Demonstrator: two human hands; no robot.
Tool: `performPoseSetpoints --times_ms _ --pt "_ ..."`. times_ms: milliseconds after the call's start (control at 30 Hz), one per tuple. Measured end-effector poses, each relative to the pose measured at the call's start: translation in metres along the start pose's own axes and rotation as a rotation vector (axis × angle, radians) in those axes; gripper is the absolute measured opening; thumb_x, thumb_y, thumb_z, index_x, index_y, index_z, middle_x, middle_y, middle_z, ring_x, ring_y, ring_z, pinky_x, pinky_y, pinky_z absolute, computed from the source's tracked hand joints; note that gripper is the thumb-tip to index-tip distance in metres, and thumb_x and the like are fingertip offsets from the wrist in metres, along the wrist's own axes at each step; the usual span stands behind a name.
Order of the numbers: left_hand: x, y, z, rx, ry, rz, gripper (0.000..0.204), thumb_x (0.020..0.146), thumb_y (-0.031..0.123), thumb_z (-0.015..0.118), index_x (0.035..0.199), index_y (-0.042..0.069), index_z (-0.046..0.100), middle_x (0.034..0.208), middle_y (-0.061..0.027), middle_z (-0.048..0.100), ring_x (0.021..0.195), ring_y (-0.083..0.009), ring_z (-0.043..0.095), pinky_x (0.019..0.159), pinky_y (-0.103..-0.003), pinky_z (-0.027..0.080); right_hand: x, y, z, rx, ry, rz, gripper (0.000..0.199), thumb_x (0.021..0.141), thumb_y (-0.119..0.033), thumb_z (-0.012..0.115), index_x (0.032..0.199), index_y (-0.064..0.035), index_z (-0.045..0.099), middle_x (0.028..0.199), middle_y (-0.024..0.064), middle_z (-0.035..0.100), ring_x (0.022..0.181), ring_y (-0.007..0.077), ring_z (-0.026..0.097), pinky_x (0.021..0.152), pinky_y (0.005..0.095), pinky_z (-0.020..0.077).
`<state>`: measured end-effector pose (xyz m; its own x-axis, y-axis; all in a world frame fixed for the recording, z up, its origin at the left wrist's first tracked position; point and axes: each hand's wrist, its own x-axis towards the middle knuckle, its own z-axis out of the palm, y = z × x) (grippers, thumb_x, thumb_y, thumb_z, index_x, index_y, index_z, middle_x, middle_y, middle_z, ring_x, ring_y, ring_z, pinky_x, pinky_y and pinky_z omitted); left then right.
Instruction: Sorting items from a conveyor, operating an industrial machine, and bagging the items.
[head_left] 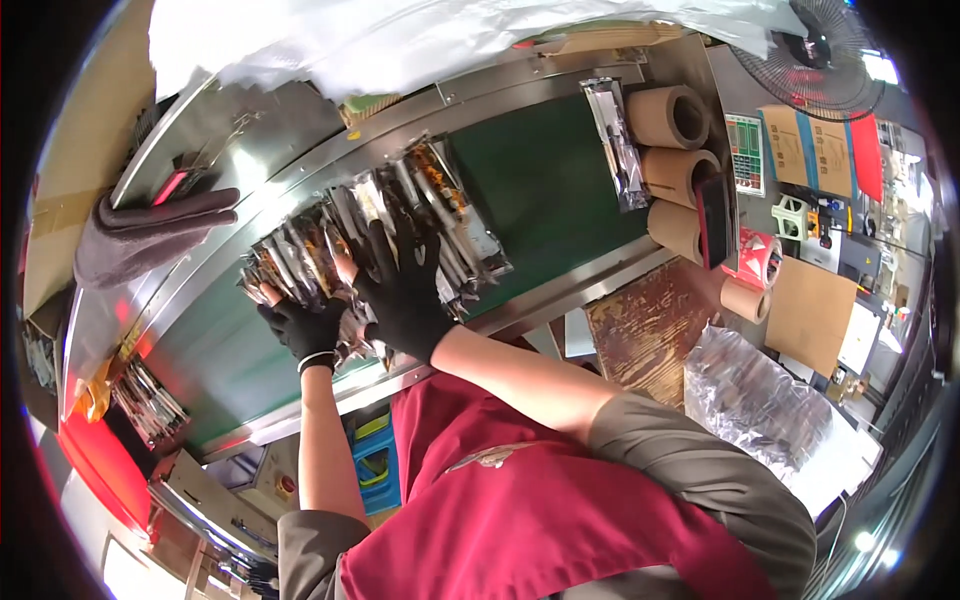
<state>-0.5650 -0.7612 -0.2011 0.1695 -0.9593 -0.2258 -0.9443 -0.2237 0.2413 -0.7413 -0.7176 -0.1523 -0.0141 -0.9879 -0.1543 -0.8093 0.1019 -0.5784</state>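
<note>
Head view: glossy, seemingly clear-fronted packets (400,215)

A steel-framed conveyor with a green belt (540,180) crosses the room. Cardboard rolls (672,118) lie beside it, a black fan (820,50) stands beyond, and a worn wooden board (650,325) lies nearby (bright daylight at the far right).

Both the left hand (303,330) and the right hand (405,290) wear black gloves, the left with a thin white band at the wrist. The packets (370,230) under them are shiny silver with orange-brown and dark patches. The conveyor belt (540,190) is dark green in a bare steel-grey frame (300,150). The apron (520,510) is red, the sleeves olive-grey. The cardboard tubes (670,118) are tan. A grey glove (150,235) lies on the frame.
</note>
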Motion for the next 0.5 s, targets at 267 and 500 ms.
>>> performPoseSetpoints --times_ms 267,500 --pt "0.064 -0.145 -0.006 -0.321 0.065 0.321 0.106 0.065 0.012 0.075 0.145 0.013 0.006 0.139 -0.0235 0.03 0.126 -0.035 0.035 0.102 -0.04 0.032 0.001 0.146 -0.042 -0.279 0.303 -0.122 0.08 0.059 -0.022 0.076 0.132 -0.0185 0.043 0.13 0.0248 0.039 0.116 0.0422 0.041 0.098 0.0488 0.0312" --pt "0.085 -0.19 -0.008 -0.766 -0.205 0.079 0.1 0.069 -0.01 0.059 0.145 0.012 -0.003 0.142 -0.0131 0.031 0.125 -0.0237 0.039 0.1 -0.032 0.034 -0.023 0.197 -0.071 -0.155 0.27 0.076 0.066 0.067 -0.014 0.071 0.129 -0.0111 0.045 0.125 0.0182 0.045 0.114 0.0384 0.042 0.097 0.0455 0.0339"
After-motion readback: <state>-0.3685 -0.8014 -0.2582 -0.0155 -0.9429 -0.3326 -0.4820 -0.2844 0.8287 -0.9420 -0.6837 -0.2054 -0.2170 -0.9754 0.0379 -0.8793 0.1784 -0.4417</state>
